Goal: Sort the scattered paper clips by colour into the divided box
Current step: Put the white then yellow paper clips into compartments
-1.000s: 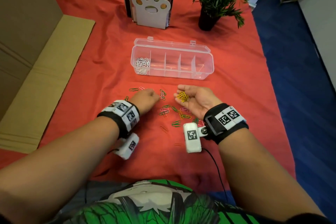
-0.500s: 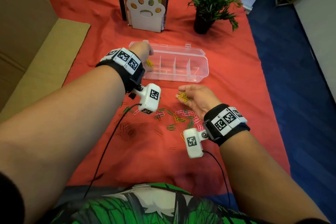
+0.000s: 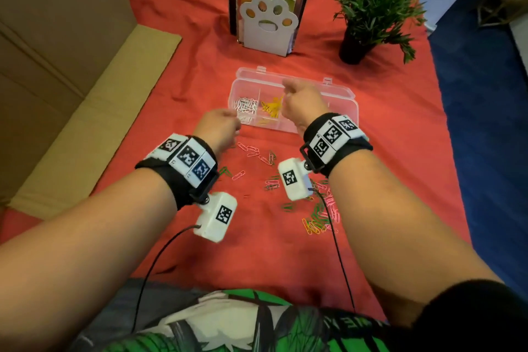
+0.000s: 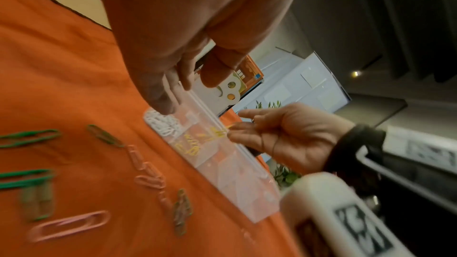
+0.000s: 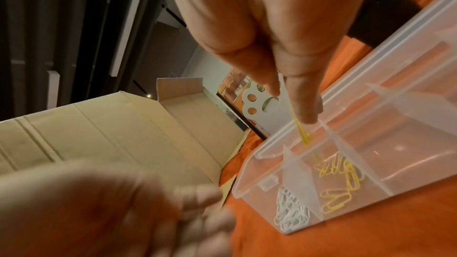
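The clear divided box (image 3: 347, 111) lies open on the red cloth. White clips (image 3: 245, 107) fill its leftmost compartment and yellow clips (image 3: 270, 107) lie in the second. My right hand (image 3: 300, 100) hovers tilted over the box with straight fingers; a yellow clip (image 5: 301, 130) slides off its fingertips above the second compartment. My left hand (image 3: 220, 128) hangs just in front of the box's left end, fingers loosely curled and holding nothing. Pink and green clips (image 3: 254, 151) lie scattered on the cloth nearer to me, with a mixed heap (image 3: 317, 217) under my right forearm.
A white paw-shaped bookend with books (image 3: 270, 26) and a potted plant (image 3: 371, 8) stand behind the box. Flattened cardboard (image 3: 85, 111) borders the cloth on the left, blue floor (image 3: 485, 123) on the right. Camera cables trail under both wrists.
My right hand, which cupped yellow clips near me, has moved to the box and tipped them into the second compartment. My left hand has drawn back from the box to its front edge.
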Action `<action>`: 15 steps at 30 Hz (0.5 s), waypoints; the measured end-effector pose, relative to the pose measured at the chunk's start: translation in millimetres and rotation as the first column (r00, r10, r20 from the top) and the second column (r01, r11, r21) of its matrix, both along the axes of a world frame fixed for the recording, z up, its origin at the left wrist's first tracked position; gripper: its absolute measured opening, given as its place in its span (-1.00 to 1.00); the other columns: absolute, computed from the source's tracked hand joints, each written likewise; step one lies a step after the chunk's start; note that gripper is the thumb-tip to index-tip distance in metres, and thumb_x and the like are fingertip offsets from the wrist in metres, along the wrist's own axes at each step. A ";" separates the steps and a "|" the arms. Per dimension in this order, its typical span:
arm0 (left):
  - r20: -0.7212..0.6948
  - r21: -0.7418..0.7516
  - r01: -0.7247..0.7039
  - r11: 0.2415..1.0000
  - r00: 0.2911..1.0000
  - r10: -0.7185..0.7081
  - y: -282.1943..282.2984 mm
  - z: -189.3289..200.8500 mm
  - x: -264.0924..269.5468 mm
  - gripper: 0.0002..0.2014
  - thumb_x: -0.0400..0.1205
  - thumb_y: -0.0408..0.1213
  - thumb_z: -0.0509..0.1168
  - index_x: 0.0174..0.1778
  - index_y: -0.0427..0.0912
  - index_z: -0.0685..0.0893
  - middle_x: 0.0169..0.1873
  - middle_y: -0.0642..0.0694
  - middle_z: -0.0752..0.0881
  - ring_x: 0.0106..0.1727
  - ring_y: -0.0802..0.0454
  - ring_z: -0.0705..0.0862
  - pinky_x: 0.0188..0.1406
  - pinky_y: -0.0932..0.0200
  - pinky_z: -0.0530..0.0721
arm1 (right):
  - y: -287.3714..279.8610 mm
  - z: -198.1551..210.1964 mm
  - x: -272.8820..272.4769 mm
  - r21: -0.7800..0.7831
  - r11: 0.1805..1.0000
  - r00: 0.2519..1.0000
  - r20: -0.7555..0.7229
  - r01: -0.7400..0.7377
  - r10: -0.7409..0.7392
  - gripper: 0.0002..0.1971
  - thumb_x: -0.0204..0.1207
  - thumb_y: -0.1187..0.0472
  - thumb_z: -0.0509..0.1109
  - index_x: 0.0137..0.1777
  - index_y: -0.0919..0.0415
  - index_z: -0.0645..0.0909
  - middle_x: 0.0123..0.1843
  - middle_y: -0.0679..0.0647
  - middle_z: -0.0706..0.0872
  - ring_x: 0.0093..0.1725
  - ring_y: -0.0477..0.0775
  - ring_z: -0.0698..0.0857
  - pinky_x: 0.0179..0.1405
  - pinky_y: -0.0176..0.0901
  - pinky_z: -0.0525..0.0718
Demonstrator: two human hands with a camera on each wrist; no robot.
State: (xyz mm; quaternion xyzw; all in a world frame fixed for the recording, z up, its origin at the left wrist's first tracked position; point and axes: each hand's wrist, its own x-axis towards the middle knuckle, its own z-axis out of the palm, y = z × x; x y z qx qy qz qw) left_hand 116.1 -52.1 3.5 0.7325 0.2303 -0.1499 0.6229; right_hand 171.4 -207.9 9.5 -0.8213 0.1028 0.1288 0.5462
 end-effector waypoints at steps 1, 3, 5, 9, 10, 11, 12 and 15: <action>0.019 0.007 0.008 1.000 1.000 -0.008 1.8 -3.3 -8.3 -0.74 0.55 -0.47 0.20 0.11 -0.13 0.57 -0.40 -0.03 0.57 -0.44 0.11 0.56 -0.34 0.19 0.57 | -0.1 -0.4 1.6 -0.002 1.000 1.000 -0.016 -0.010 0.010 -0.55 0.52 0.45 0.13 0.41 0.29 0.49 0.09 0.04 0.50 0.11 0.03 0.49 0.38 0.08 0.55; 0.035 0.064 0.049 0.997 0.998 -0.052 8.4 -17.3 -26.3 -0.78 0.54 -0.49 0.24 0.04 -0.15 0.62 -0.43 -0.04 0.59 -0.52 0.14 0.54 -0.37 0.24 0.52 | -5.1 0.9 -1.7 -0.008 1.000 1.000 -0.009 0.013 -0.013 -0.57 0.49 0.48 0.15 0.36 0.33 0.53 -0.03 0.01 0.57 0.08 0.06 0.53 0.35 0.16 0.58; 0.023 0.089 0.076 0.993 0.997 -0.079 11.3 -28.2 -38.6 -0.84 0.55 -0.49 0.27 -0.14 -0.12 0.63 -0.46 -0.05 0.59 -0.62 0.18 0.54 -0.43 0.25 0.55 | -12.6 2.2 -12.0 0.005 0.999 0.999 0.010 0.054 -0.054 -0.56 0.47 0.55 0.11 0.31 0.36 0.56 -0.15 -0.03 0.61 0.02 0.06 0.60 0.20 0.14 0.64; -0.040 0.118 0.198 0.973 0.980 -0.195 1.0 -46.4 -56.5 -0.73 0.55 -0.52 0.27 -0.35 -0.05 0.61 -0.62 -0.02 0.57 -0.75 0.28 0.49 -0.63 0.37 0.55 | -39.3 -2.6 -53.2 -0.064 0.997 0.999 0.006 0.048 -0.048 -0.67 0.51 0.51 0.14 0.17 0.30 0.63 -0.14 0.05 0.68 -0.19 -0.02 0.65 -0.10 -0.10 0.66; -0.048 0.133 0.234 0.963 0.972 -0.230 -4.2 -49.5 -60.4 -0.73 0.54 -0.52 0.28 -0.37 -0.04 0.62 -0.67 0.04 0.57 -0.76 0.28 0.49 -0.60 0.34 0.56 | -47.7 -6.1 -65.0 -0.137 0.990 1.000 0.011 0.015 -0.014 -0.70 0.51 0.47 0.17 0.11 0.28 0.65 -0.18 0.07 0.68 -0.19 0.03 0.64 -0.09 -0.07 0.65; -0.051 0.151 0.270 0.951 0.963 -0.265 -10.0 -51.5 -63.3 -0.74 0.52 -0.50 0.31 -0.38 -0.04 0.63 -0.72 0.07 0.58 -0.76 0.27 0.50 -0.54 0.30 0.58 | -56.0 -9.4 -77.0 -0.204 0.979 1.000 -0.004 -0.024 0.024 -0.74 0.51 0.44 0.20 0.07 0.27 0.67 -0.22 0.07 0.67 -0.18 0.07 0.64 -0.06 -0.05 0.65; -0.058 0.172 0.312 0.935 0.950 -0.306 -16.5 -53.1 -65.6 -0.75 0.50 -0.47 0.34 -0.40 -0.02 0.64 -0.74 0.08 0.60 -0.75 0.27 0.50 -0.46 0.24 0.61 | -64.2 -12.7 -89.2 -0.261 0.963 0.997 -0.049 -0.073 0.062 -0.78 0.51 0.41 0.23 0.04 0.26 0.67 -0.24 0.07 0.66 -0.15 0.09 0.64 -0.01 -0.04 0.64; -0.098 0.240 0.471 0.849 0.882 -0.462 -38.7 -52.2 -74.3 -0.87 0.48 -0.35 0.41 -0.34 -0.03 0.72 -0.70 0.15 0.65 -0.75 0.32 0.51 -0.44 0.36 0.62 | -86.7 -19.8 -129.5 -0.414 0.876 0.963 -0.208 -0.246 0.172 -0.82 0.55 0.32 0.25 0.03 0.25 0.67 -0.23 0.04 0.65 -0.12 0.04 0.59 -0.08 -0.16 0.52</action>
